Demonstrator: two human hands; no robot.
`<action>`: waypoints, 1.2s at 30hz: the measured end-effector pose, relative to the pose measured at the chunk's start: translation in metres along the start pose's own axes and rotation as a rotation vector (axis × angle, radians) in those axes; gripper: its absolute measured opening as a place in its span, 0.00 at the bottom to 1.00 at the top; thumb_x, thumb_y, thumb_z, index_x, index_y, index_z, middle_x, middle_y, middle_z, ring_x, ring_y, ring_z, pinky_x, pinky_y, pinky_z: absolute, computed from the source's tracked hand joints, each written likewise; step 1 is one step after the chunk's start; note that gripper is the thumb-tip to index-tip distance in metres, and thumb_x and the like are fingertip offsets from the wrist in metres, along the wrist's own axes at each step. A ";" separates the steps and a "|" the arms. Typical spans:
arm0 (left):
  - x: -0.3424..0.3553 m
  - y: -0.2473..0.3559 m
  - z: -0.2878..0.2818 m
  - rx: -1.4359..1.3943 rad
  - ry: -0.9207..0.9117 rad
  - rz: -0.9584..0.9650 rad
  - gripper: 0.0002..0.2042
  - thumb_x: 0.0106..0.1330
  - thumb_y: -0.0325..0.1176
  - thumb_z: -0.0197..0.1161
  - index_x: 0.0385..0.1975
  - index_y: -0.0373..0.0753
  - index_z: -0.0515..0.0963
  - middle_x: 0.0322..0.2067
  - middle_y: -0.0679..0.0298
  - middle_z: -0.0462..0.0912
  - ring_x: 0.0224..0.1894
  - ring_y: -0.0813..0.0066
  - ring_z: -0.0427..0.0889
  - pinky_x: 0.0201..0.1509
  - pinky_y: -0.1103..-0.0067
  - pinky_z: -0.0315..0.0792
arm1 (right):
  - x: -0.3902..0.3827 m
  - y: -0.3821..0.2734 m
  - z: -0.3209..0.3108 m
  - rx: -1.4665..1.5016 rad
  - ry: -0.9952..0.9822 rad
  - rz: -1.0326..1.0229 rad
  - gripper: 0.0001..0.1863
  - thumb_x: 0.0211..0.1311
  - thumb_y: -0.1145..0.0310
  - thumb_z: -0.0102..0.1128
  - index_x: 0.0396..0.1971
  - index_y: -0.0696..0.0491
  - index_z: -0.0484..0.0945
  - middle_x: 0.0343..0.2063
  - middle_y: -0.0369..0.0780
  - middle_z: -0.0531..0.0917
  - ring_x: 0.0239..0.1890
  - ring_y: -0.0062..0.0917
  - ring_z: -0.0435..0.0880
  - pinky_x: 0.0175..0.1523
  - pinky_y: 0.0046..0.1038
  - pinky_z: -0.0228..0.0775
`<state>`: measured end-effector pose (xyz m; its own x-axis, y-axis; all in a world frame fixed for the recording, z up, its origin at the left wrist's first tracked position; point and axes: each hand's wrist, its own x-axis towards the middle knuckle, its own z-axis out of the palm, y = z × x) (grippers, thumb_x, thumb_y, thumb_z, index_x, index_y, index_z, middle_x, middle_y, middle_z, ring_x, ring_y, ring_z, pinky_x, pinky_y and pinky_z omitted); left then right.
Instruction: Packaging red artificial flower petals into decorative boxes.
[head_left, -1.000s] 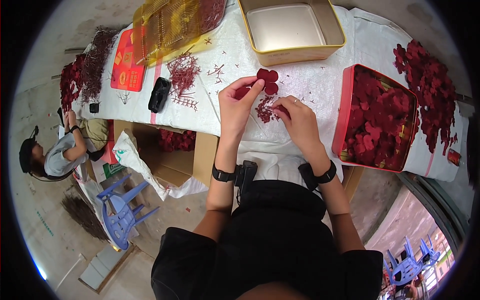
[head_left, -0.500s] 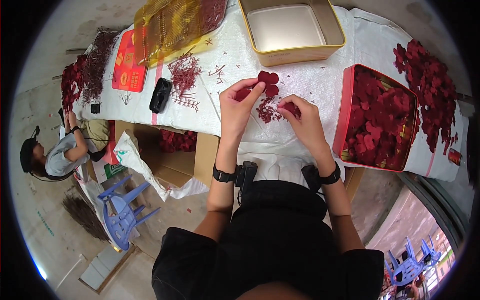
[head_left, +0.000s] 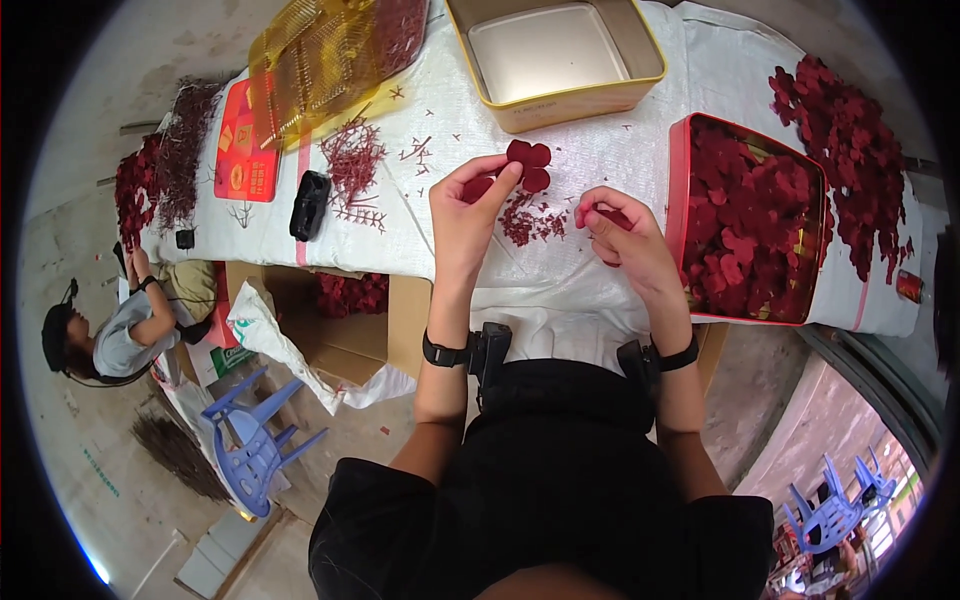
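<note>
My left hand (head_left: pixel 470 210) is closed, pinching a dark red fabric-like flower (head_left: pixel 528 166) with rounded petals between thumb and fingers. More dark red shows inside its curled fingers. To its right, my right hand (head_left: pixel 640 250) is closed around dark red petal pieces (head_left: pixel 612 214), partly hidden by the fingers. The hands are apart, above the white woven sheet (head_left: pixel 560 275) on the table. Small dark red bits (head_left: pixel 530 222) lie on the sheet between them. Right of my right hand stands a red tin (head_left: pixel 676 160) filled with similar dark red flowers.
An open gold tin (head_left: pixel 560 110) stands beyond my hands. Leftward lie loose red stems (head_left: pixel 352 165), a black case (head_left: pixel 310 205), a red box lid (head_left: pixel 245 150) and yellow plastic trays (head_left: pixel 310 70). A cardboard box (head_left: pixel 410 320) sits below the table edge. Another person (head_left: pixel 125 325) works far left.
My right hand has moved right and slightly nearer to me, away from the flower in my left hand. The left hand keeps its pinch; the whole view has shifted slightly.
</note>
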<state>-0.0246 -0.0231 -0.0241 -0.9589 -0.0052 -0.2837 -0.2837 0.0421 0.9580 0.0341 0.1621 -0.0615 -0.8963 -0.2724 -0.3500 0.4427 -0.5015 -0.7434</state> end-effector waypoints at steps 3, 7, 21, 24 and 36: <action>0.000 0.000 0.004 0.011 -0.011 0.023 0.08 0.58 0.28 0.66 0.35 0.33 0.81 0.19 0.76 0.76 0.18 0.94 0.64 0.21 0.92 0.54 | -0.008 -0.006 0.001 0.111 0.036 -0.032 0.05 0.63 0.73 0.54 0.37 0.56 0.72 0.30 0.32 0.75 0.15 0.06 0.54 0.19 0.12 0.44; -0.001 -0.003 0.009 0.030 -0.031 0.065 0.07 0.58 0.27 0.65 0.35 0.32 0.80 0.20 0.73 0.78 0.22 0.92 0.70 0.25 0.92 0.61 | -0.015 -0.015 0.001 0.022 0.244 -0.143 0.06 0.62 0.73 0.56 0.37 0.56 0.73 0.30 0.33 0.77 0.15 0.05 0.54 0.18 0.12 0.42; -0.010 0.001 0.015 0.057 -0.089 0.025 0.09 0.57 0.27 0.67 0.36 0.33 0.81 0.19 0.76 0.76 0.20 0.93 0.67 0.24 0.92 0.59 | -0.017 -0.025 0.017 -0.740 0.705 -0.481 0.07 0.55 0.80 0.59 0.35 0.60 0.78 0.33 0.38 0.82 0.35 0.18 0.79 0.43 0.17 0.69; -0.012 0.000 0.019 0.040 -0.099 0.009 0.09 0.57 0.27 0.67 0.36 0.33 0.81 0.18 0.76 0.75 0.19 0.94 0.66 0.23 0.92 0.58 | -0.018 -0.026 0.018 -0.703 0.741 -0.501 0.06 0.55 0.80 0.60 0.34 0.60 0.79 0.32 0.37 0.83 0.35 0.18 0.80 0.42 0.17 0.70; -0.027 0.028 0.032 -0.058 -0.182 0.003 0.07 0.56 0.27 0.68 0.33 0.34 0.81 0.18 0.75 0.75 0.19 0.95 0.66 0.21 0.93 0.56 | -0.028 -0.041 0.051 -0.304 0.463 -0.448 0.05 0.56 0.79 0.60 0.34 0.58 0.78 0.30 0.32 0.77 0.24 0.07 0.65 0.25 0.11 0.51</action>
<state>-0.0062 0.0105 0.0093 -0.9442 0.1757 -0.2786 -0.2856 -0.0154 0.9582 0.0423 0.1486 0.0081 -0.9397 0.3166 -0.1297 0.0625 -0.2141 -0.9748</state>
